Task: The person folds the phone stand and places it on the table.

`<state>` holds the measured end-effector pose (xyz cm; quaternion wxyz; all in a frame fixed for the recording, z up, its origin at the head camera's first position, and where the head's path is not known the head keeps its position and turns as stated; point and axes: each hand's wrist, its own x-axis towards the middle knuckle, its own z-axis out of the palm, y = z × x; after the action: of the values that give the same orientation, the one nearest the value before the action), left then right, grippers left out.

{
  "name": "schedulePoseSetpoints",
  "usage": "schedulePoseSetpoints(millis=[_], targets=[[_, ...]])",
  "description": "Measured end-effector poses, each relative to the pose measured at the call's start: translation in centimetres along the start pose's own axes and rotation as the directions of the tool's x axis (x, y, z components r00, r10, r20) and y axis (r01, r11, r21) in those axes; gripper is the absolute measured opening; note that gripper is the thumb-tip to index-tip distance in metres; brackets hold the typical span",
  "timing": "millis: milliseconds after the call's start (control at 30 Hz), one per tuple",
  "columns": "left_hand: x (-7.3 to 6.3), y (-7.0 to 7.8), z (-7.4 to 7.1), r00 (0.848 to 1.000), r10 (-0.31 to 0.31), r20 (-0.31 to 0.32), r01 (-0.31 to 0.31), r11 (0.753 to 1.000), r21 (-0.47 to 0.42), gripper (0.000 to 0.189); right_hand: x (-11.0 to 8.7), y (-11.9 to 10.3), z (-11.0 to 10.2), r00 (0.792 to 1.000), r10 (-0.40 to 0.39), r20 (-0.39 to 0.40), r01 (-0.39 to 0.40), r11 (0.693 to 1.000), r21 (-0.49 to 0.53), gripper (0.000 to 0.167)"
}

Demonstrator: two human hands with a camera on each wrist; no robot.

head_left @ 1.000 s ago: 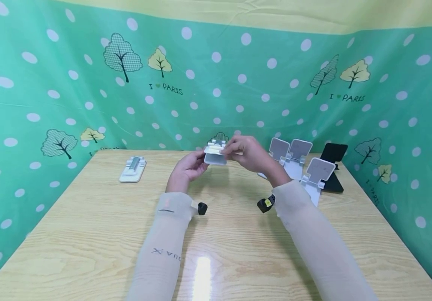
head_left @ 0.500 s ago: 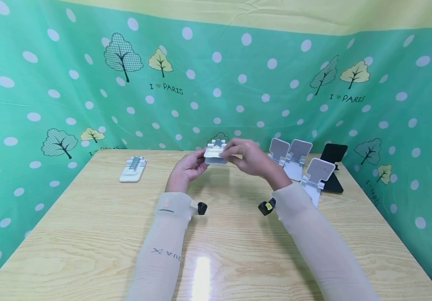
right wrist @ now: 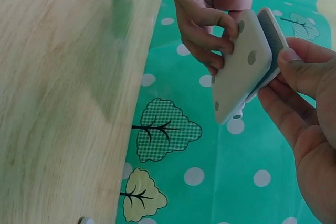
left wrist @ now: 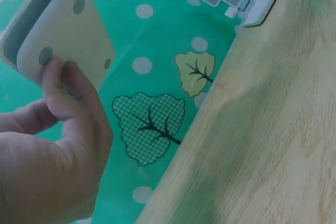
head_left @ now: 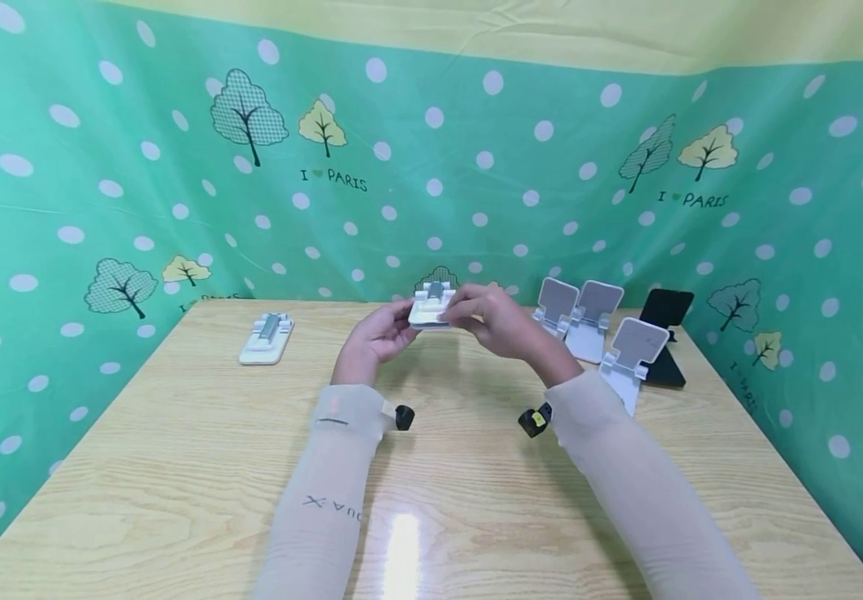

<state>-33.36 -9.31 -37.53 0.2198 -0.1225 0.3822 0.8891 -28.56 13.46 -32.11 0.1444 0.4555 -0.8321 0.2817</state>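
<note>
Between both hands, above the far part of the table, is a white folding phone stand (head_left: 431, 310). Its two plates lie nearly against each other, with a narrow gap showing in the right wrist view. My left hand (head_left: 380, 335) grips the base plate (left wrist: 73, 30), fingertips on its underside near the round grey feet. My right hand (head_left: 494, 321) pinches the edge of the upper plate (right wrist: 274, 38) between thumb and fingers. The grey hinge arm (head_left: 434, 290) faces up at the far end of the stand.
A folded white phone stand (head_left: 266, 340) lies on the wooden table (head_left: 461, 500) at the left. At the right stand unfolded white stands (head_left: 598, 302), (head_left: 637, 343) and a black stand (head_left: 665, 310). A green patterned cloth (head_left: 431, 167) hangs behind the table's far edge.
The upper plate has swung down toward the base plate, narrowing the gap between them. My right hand has lowered slightly with it; my left hand has stayed in place.
</note>
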Motion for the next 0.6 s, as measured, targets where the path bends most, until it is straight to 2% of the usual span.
schedulePoseSetpoints(millis=[233, 467, 600], targets=[[-0.11, 0.11, -0.1, 1.0, -0.012, 0.007, 0.012, 1.0, -0.011, 0.023, -0.2, 0.27, 0.23, 1.0, -0.015, 0.004, 0.015, 0.999, -0.043, 0.018], [-0.22, 0.28, -0.27, 0.999, -0.003, 0.038, 0.004, 1.0, -0.03, 0.026, -0.28, 0.32, 0.56, 0.999, -0.031, -0.027, 0.03, 0.998, -0.057, 0.017], [-0.25, 0.38, -0.33, 0.999, -0.008, 0.034, 0.009, 1.0, -0.026, 0.027, -0.25, 0.35, 0.81, 0.999, -0.038, -0.035, 0.036, 0.998, -0.058, 0.017]])
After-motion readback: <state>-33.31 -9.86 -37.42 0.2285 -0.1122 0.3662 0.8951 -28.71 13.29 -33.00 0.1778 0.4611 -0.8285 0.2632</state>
